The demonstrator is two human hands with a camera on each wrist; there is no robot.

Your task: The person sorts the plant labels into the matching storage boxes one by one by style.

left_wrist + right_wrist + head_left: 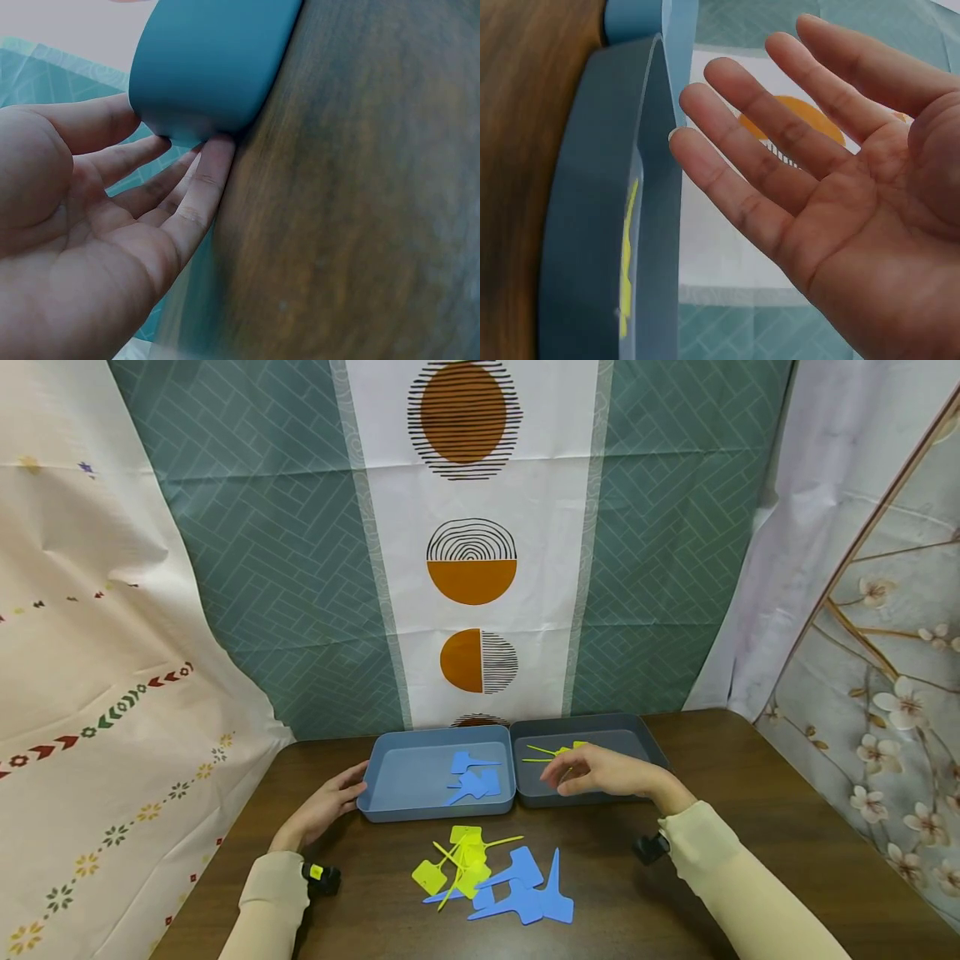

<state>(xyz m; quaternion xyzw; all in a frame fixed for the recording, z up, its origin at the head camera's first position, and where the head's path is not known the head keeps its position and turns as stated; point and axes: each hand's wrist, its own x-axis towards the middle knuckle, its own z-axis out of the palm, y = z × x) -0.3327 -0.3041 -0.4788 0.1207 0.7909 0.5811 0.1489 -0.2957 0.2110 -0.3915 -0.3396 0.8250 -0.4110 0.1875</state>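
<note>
My left hand (327,806) touches the left side of the light blue tray (390,814), its fingertips (217,150) against the tray's rounded corner. Several blue plant labels (470,783) lie in that tray's right half. Over the dark grey tray (637,739) hovers my right hand (600,771), fingers spread and nothing held. Yellow plant labels (536,760) lie in the dark tray, partly hidden behind this hand. Nearer me on the table, a loose pile of yellow plant labels (468,860) overlaps a pile of blue plant labels (528,902).
The two trays stand side by side at the back of the brown wooden table (637,893). Behind them hangs a green and white patterned cloth (480,610). A cream cloth (112,735) drapes on the left, a floral one (885,735) on the right.
</note>
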